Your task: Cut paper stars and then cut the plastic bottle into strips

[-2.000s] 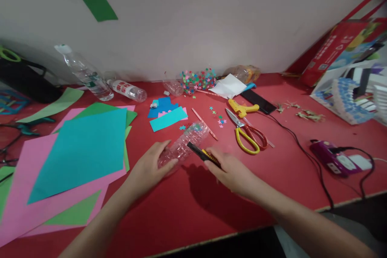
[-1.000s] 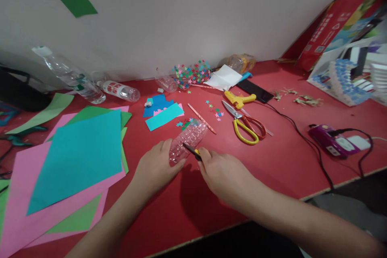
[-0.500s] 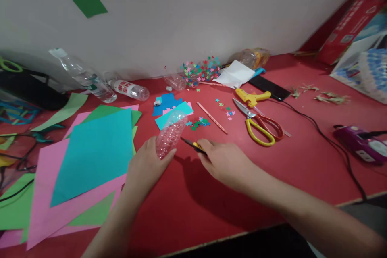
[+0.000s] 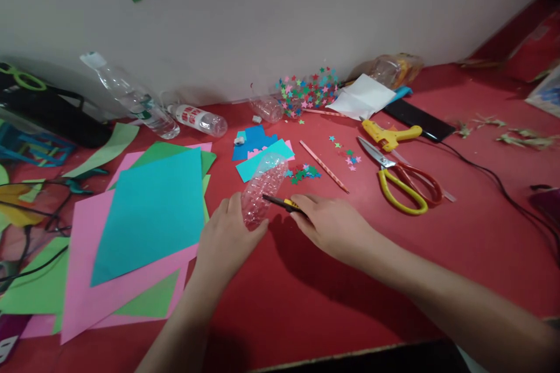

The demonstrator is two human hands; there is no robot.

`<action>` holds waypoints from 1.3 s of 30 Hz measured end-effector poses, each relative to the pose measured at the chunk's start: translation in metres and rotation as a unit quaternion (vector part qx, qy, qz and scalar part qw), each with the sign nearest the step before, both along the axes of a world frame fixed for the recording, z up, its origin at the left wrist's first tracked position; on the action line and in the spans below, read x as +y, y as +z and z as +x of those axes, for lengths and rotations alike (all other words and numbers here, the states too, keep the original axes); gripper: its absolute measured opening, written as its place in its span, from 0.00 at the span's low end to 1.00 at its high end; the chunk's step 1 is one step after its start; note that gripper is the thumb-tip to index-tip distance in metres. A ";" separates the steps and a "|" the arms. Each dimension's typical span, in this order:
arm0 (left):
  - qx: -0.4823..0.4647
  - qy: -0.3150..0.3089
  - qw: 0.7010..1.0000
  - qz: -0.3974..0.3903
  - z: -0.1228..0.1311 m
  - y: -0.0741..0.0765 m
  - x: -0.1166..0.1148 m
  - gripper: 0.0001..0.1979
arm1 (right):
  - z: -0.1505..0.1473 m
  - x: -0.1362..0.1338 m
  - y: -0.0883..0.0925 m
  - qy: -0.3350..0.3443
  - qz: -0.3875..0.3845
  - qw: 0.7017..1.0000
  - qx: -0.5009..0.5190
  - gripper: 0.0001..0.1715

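Note:
My left hand (image 4: 230, 236) is closed round the lower part of a clear ridged plastic bottle (image 4: 265, 186), which tilts up and away above the red table (image 4: 341, 303). Between the fingers of my right hand (image 4: 328, 221) is a utility knife (image 4: 284, 203) with a yellow and black handle and a dark blade. Its blade tip overlaps the right side of the bottle; I cannot tell whether it has cut in. Behind the bottle lie blue paper pieces (image 4: 249, 143) and small star cutouts (image 4: 304, 173).
Scissors (image 4: 394, 175), a yellow glue gun (image 4: 389, 133) and a black phone (image 4: 420, 119) lie to the right. Coloured paper sheets (image 4: 151, 215) cover the left. Plastic bottles (image 4: 199, 121) and a star-covered clear piece (image 4: 306, 92) line the wall. A pink patterned pencil-like stick (image 4: 324, 166) lies mid-table.
The knife blade, apart from the bottle before, now overlaps its side. The whole view has shifted, so most table items appear farther right. Both hands keep their hold.

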State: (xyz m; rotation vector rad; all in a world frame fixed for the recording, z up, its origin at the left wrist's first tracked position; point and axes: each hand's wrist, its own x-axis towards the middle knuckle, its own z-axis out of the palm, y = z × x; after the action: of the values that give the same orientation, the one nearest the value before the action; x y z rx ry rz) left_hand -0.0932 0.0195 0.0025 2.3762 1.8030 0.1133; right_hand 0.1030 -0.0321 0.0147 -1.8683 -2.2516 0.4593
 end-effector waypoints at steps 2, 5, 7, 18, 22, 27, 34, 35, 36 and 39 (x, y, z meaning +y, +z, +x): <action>-0.002 -0.003 1.000 0.002 0.000 -0.001 0.000 0.23 | 0.000 0.000 0.000 -0.002 -0.005 1.000 0.001 0.13; -0.001 -0.003 1.000 0.003 0.000 -0.001 0.000 0.22 | -0.002 0.000 0.001 -0.005 -0.007 1.000 -0.001 0.12; 0.000 -0.002 1.000 0.005 0.001 0.000 0.000 0.22 | -0.002 0.000 0.000 -0.004 -0.008 1.000 -0.004 0.12; 0.029 -0.003 1.000 0.002 0.003 0.001 0.001 0.23 | -0.003 -0.004 -0.005 0.016 0.039 0.998 -0.056 0.10; 0.037 -0.002 0.999 0.006 0.004 0.001 0.001 0.24 | -0.011 -0.007 -0.003 0.015 0.042 0.995 -0.093 0.10; 0.041 0.003 0.999 -0.002 0.006 0.002 0.001 0.24 | -0.018 -0.008 0.007 0.039 0.033 0.990 -0.133 0.17; 0.022 0.001 1.000 -0.011 0.006 0.004 0.001 0.20 | -0.001 0.001 0.011 0.023 0.038 0.996 -0.072 0.05; 0.022 0.000 1.000 -0.010 0.006 0.004 0.001 0.20 | 0.001 0.002 0.011 0.019 0.039 0.997 -0.068 0.05; 0.021 0.000 1.000 -0.010 0.005 0.004 0.001 0.20 | 0.002 0.003 0.010 0.017 0.037 0.997 -0.068 0.05; 0.017 0.001 1.000 -0.010 0.005 0.003 0.001 0.20 | 0.003 0.004 0.010 0.024 0.030 0.997 -0.066 0.06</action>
State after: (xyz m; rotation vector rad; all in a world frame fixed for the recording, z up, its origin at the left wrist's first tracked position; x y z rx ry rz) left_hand -0.0885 0.0209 0.0060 2.3782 1.8120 0.0553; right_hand 0.1056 -0.0277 0.0245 -1.8695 -2.3713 0.2793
